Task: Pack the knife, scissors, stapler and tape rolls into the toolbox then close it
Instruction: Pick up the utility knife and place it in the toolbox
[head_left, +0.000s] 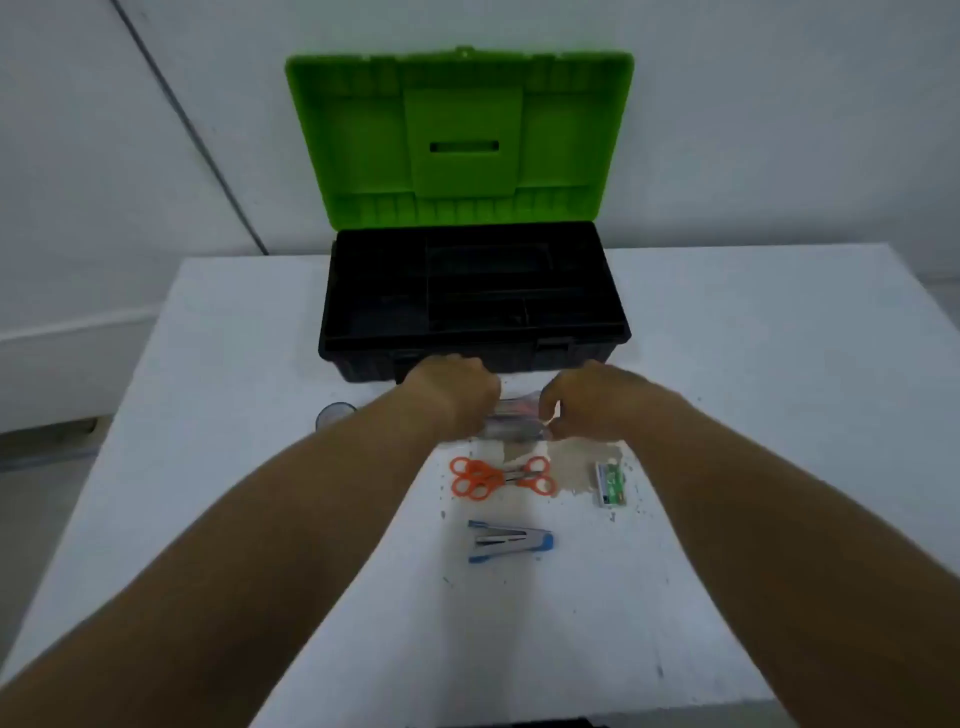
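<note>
Both hands are closed on one thing: left hand (451, 396) and right hand (592, 402) each pinch an end of a clear, blurred packet (514, 422) held between them, just above the table (249, 467) and just in front of the toolbox (475, 306). I see red and dark shapes through the packet, but I cannot tell what they are; possibly the knife, not confirmed.

Toolbox: black base, green lid (460, 137) standing open and leaning back toward the wall (779, 130). I can make out dividers in the black tray; the compartments look dark and I cannot tell whether anything lies in them. The front edge of the base is touching or very nearly touching the knuckles of my left hand in this view.

On the table, nearer to me than the packet:
- Scissors (501, 477), orange handles, more than one pair lying overlapped, flat, just below the hands.
- Stapler (510, 541), blue and metal, flat, nearer still, apart from the scissors.
- Small green-and-white box (610, 483) right of the scissors, beside my right forearm.
- Round clear object (335, 414), likely a tape roll, partly hidden by my left forearm, left of the hands.

Table top is white with a scuffed brownish patch (576, 462) beneath the packet.
</note>
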